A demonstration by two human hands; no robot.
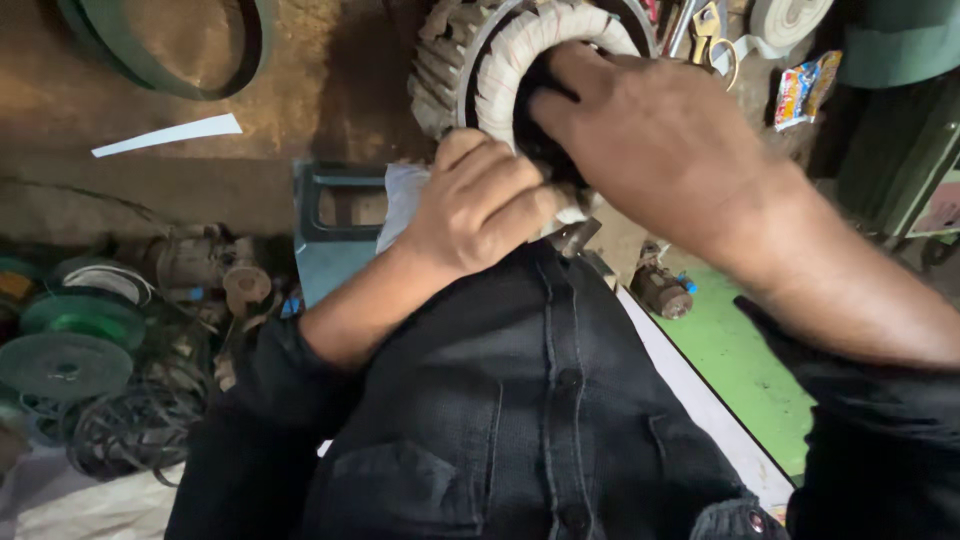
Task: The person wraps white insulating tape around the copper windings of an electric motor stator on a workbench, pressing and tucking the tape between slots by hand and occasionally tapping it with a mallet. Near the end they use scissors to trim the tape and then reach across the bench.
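Both hands (480,200) (650,130) clasp stator (520,50) — knuckles bent.

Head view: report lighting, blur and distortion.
Head view: dim, uneven light; the white-wrapped winding and green floor are brightest, the dark shirt nearly featureless; right hand and left hand slightly soft; wide-angle stretching towards the edges.

Your left hand (478,205) and right hand (655,135) on motor coil ring (520,50), right hand above left. Spools (65,345) far left on floor. Small motor (662,290) right, under your right arm.
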